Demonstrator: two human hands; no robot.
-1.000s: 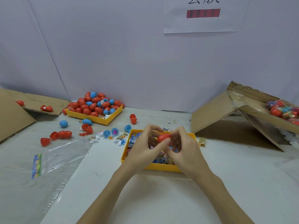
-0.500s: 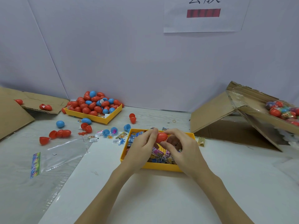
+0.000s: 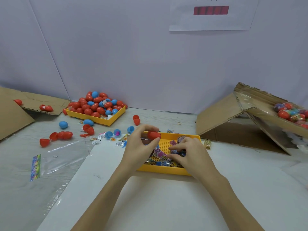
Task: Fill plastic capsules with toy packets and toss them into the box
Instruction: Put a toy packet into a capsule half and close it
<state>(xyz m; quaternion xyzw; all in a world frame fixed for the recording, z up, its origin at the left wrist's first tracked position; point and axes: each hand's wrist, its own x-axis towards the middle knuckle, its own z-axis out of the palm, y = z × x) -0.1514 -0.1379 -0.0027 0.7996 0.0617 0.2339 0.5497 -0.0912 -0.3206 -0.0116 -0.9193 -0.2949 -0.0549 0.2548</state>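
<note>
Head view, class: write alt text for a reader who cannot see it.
A person's left hand holds a red capsule above a yellow tray of toy packets, while the right hand reaches among them. A cardboard box stands at right.

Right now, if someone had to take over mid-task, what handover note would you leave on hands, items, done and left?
Left hand: holds a red capsule above the near yellow tray; whether it is filled, I cannot tell.
Right hand: down in that tray, fingers on the toy packets.
Supply: empty capsules heaped in the far yellow tray, more loose on the table.
Done: filled capsules already lie in the cardboard box at right.
Left: load this capsule if empty, close it, toss it into the box, then repeat.
</note>
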